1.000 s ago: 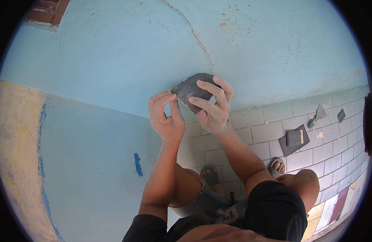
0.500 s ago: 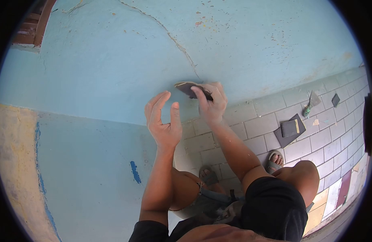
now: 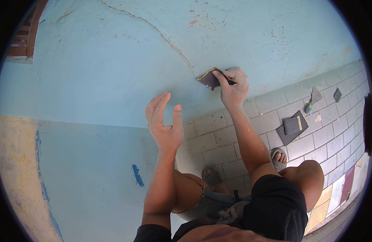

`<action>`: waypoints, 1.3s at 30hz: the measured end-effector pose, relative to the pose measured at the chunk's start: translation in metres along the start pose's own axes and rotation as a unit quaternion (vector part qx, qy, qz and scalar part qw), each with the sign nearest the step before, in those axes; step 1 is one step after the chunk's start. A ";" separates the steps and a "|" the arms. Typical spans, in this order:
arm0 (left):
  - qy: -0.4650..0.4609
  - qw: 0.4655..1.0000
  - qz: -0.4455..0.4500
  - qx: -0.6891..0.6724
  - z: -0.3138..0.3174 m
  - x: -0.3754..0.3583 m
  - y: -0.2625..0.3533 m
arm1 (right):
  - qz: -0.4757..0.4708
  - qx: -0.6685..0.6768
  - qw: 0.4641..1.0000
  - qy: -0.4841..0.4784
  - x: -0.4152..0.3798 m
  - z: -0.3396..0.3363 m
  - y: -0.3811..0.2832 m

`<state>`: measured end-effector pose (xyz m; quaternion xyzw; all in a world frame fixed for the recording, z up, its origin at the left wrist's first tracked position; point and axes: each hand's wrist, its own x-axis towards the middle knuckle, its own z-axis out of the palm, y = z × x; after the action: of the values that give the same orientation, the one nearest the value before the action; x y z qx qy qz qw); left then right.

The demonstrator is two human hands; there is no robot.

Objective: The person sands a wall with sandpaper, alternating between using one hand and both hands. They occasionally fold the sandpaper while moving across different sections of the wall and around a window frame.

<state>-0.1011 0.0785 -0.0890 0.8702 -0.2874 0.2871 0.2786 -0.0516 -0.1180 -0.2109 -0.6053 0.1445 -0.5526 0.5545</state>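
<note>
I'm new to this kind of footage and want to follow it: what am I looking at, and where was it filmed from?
There is no machine here, only a person's two bare hands. Every picture comes from one camera worn on the head, looking forward and down. The right hand holds a dark, bent sheet near the lower end of a crack in the blue wall. The left hand is open and holds nothing. On the tiled floor lie a green-handled scraper, overlapping dark pieces and a smaller dark piece.
</note>
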 end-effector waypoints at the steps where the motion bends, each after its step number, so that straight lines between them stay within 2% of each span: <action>1: -0.003 1.000 -0.005 0.002 0.000 0.000 0.002 | -0.021 0.002 1.000 0.004 0.013 0.001 -0.010; 6: -0.010 1.000 0.025 -0.008 0.002 -0.004 0.007 | -0.078 -0.015 0.997 0.000 0.011 -0.005 -0.004; 8: -0.014 0.999 0.028 -0.010 0.006 -0.006 0.003 | -0.071 -0.072 0.994 -0.044 0.011 -0.014 -0.004; 10: -0.024 0.999 0.021 -0.004 0.010 -0.001 0.002 | -0.086 -0.080 0.992 -0.048 0.035 -0.016 -0.020; 12: -0.032 0.999 0.013 -0.018 0.007 -0.001 0.010 | -0.127 -0.045 0.991 0.011 0.066 -0.014 -0.035; 14: -0.034 0.999 0.014 -0.016 0.009 -0.007 0.012 | -0.133 -0.040 0.990 0.011 0.062 -0.015 -0.026; 17: -0.032 0.999 0.023 -0.014 0.015 -0.008 0.008 | -0.087 -0.077 0.992 -0.058 0.016 -0.017 -0.003; 21: -0.030 0.999 0.008 -0.025 0.019 -0.001 0.017 | -0.096 -0.097 0.986 -0.095 0.025 -0.025 -0.011; 28: -0.031 0.999 0.038 -0.015 0.011 -0.008 0.028 | -0.020 -0.065 0.996 -0.051 0.001 -0.012 -0.006; 30: -0.024 0.999 0.016 -0.022 0.014 -0.003 0.028 | 0.075 -0.058 0.995 -0.039 -0.006 -0.008 -0.009; 31: -0.023 0.999 0.020 -0.024 0.015 0.001 0.029 | 0.073 -0.057 0.995 -0.036 -0.006 -0.003 -0.010; 33: -0.014 1.000 0.012 -0.022 0.011 0.002 0.034 | 0.211 0.048 0.976 0.020 -0.022 0.005 -0.015; 34: -0.024 1.000 0.004 -0.019 0.007 -0.001 0.036 | 0.223 0.043 0.974 0.017 -0.030 0.007 -0.018; 36: -0.009 0.999 0.028 -0.033 0.004 0.001 0.036 | 0.371 0.193 0.907 0.053 -0.031 0.014 -0.020; 37: -0.010 0.999 0.027 -0.034 0.002 0.000 0.035 | 0.371 0.191 0.907 0.052 -0.033 0.015 -0.017; 39: -0.009 0.999 0.037 -0.025 -0.005 -0.003 0.034 | 0.182 0.051 0.980 0.065 -0.034 0.018 -0.009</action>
<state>-0.1273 0.0597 -0.0764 0.8544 -0.3286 0.2822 0.2871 -0.0521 -0.0790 -0.2167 -0.5026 0.2596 -0.4870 0.6655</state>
